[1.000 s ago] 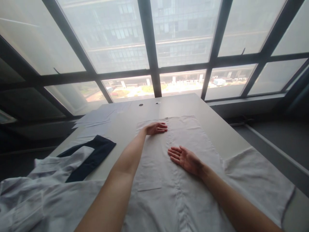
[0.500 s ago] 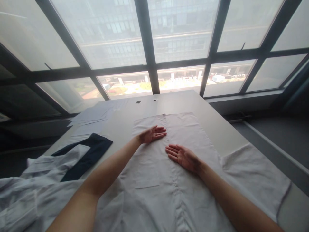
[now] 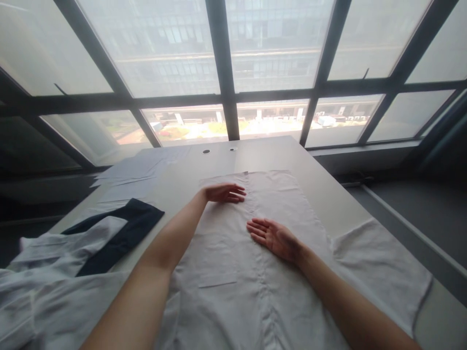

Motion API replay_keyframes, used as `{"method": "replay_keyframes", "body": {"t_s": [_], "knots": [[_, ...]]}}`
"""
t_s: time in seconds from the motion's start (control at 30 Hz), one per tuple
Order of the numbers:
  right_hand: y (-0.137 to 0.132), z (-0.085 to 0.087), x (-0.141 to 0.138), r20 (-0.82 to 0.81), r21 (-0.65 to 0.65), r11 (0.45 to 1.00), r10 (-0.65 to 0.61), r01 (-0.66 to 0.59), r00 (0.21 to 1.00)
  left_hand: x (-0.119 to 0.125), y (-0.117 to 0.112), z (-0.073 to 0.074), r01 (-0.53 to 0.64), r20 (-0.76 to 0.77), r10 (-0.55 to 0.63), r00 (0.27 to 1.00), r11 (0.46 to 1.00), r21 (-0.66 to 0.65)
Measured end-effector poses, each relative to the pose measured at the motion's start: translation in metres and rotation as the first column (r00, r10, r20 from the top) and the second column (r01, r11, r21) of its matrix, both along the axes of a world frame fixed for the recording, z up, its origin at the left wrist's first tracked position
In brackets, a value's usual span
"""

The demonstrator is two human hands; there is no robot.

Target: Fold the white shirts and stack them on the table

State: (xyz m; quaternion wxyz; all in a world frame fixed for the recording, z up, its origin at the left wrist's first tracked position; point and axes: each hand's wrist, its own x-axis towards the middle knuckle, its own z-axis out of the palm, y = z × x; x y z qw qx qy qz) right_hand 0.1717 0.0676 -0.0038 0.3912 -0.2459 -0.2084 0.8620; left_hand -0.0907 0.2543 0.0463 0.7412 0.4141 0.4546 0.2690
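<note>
A white short-sleeved garment (image 3: 292, 301) lies spread over the table, with a seam or closure running down its middle and a pocket (image 3: 218, 281) on the left half. My left hand (image 3: 226, 193) is over the upper left part, fingers stretched toward the middle line, holding nothing. Whether it presses on the cloth I cannot tell. My right hand (image 3: 275, 237) rests palm up just right of the middle line, its fingers straight and slightly apart. A sleeve (image 3: 386, 267) spreads out at the right.
The white table (image 3: 328, 194) reaches back to large windows. On its left lie white paper sheets (image 3: 127, 167), a folded dark blue cloth (image 3: 120, 233) and a heap of white cloth (image 3: 54, 296). Two round holes (image 3: 206, 151) sit near the far edge.
My left hand has turned from palm up to palm more downward and moved slightly up and left. The right hand stays about where it was. The view has shifted a little.
</note>
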Motion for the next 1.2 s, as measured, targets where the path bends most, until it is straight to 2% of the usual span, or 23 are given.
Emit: {"method": "replay_keyframes", "body": {"t_s": [0.03, 0.07, 0.1, 0.13, 0.2, 0.27, 0.33, 0.43, 0.53, 0.6, 0.63, 0.67, 0.77, 0.9, 1.0, 1.07, 1.13, 1.2], "knots": [[0.0, 0.001, 0.0, 0.002, 0.003, 1.0, 0.0, 0.0, 1.0, 0.009, 0.002, 0.0, 0.135, -0.117, -0.13, 0.985, 0.99, 0.033], [0.0, 0.001, 0.0, 0.004, 0.004, 1.0, 0.0, 0.0, 1.0, 0.017, 0.006, 0.002, 0.189, -0.255, -0.156, 0.954, 0.976, 0.109], [0.0, 0.002, 0.0, 0.007, 0.003, 1.0, -0.001, 0.001, 1.0, 0.024, 0.013, 0.006, 0.167, -0.379, -0.071, 0.923, 0.96, 0.226], [0.0, 0.002, 0.0, 0.013, 0.001, 1.0, -0.003, 0.003, 1.0, 0.032, 0.021, 0.011, 0.117, -0.469, 0.07, 0.881, 0.926, 0.358], [-0.001, 0.003, 0.0, 0.024, -0.001, 1.0, -0.006, 0.006, 1.0, 0.049, 0.037, 0.02, 0.039, -0.534, 0.325, 0.78, 0.827, 0.561], [-0.001, 0.004, -0.001, 0.029, -0.001, 1.0, -0.011, 0.011, 1.0, 0.066, 0.045, 0.026, 0.038, -0.54, 0.427, 0.725, 0.758, 0.651], [-0.001, 0.004, -0.001, 0.026, 0.003, 1.0, -0.016, 0.016, 1.0, 0.081, 0.039, 0.027, 0.106, -0.553, 0.464, 0.692, 0.692, 0.714], [-0.001, 0.003, -0.002, 0.016, 0.012, 1.0, -0.017, 0.017, 1.0, 0.091, -0.002, 0.022, 0.266, -0.594, 0.425, 0.684, 0.613, 0.744], [0.001, 0.001, -0.002, 0.01, 0.018, 1.0, -0.007, 0.007, 1.0, 0.079, -0.07, 0.015, 0.437, -0.669, 0.349, 0.656, 0.546, 0.715], [0.002, 0.0, -0.001, 0.009, 0.028, 1.0, 0.003, -0.003, 1.0, 0.062, -0.119, 0.011, 0.656, -0.774, 0.356, 0.524, 0.412, 0.633], [0.002, 0.0, -0.001, 0.007, 0.036, 0.999, 0.008, -0.009, 1.0, 0.053, -0.142, 0.008, 0.705, -0.802, 0.377, 0.464, 0.391, 0.592], [0.002, -0.001, -0.001, 0.006, 0.043, 0.999, 0.011, -0.012, 1.0, 0.045, -0.165, 0.004, 0.722, -0.81, 0.412, 0.416, 0.392, 0.57], [0.002, 0.0, 0.0, 0.012, 0.069, 0.997, 0.013, -0.014, 1.0, 0.025, -0.224, -0.012, 0.728, -0.829, 0.461, 0.318, 0.441, 0.525], [0.002, 0.006, 0.004, 0.071, 0.082, 0.996, 0.02, -0.026, 0.997, 0.004, -0.28, -0.034, 0.744, -0.884, 0.422, 0.2, 0.522, 0.417], [0.0, 0.016, 0.011, 0.182, 0.119, 0.992, -0.067, 0.046, 0.981, -0.01, -0.305, -0.037, 0.716, -0.845, 0.485, 0.225, 0.505, 0.481], [-0.005, 0.024, 0.016, 0.297, 0.215, 0.974, -0.139, 0.076, 0.945, -0.015, -0.315, -0.032, 0.682, -0.797, 0.54, 0.271, 0.477, 0.555], [-0.014, 0.03, 0.023, 0.48, 0.389, 0.921, -0.239, 0.04, 0.844, -0.013, -0.321, -0.025, 0.647, -0.773, 0.556, 0.306, 0.473, 0.597], [-0.026, 0.033, 0.032, 0.627, 0.544, 0.838, -0.38, -0.033, 0.68, -0.004, -0.325, -0.017, 0.624, -0.77, 0.543, 0.335, 0.485, 0.613]]}}
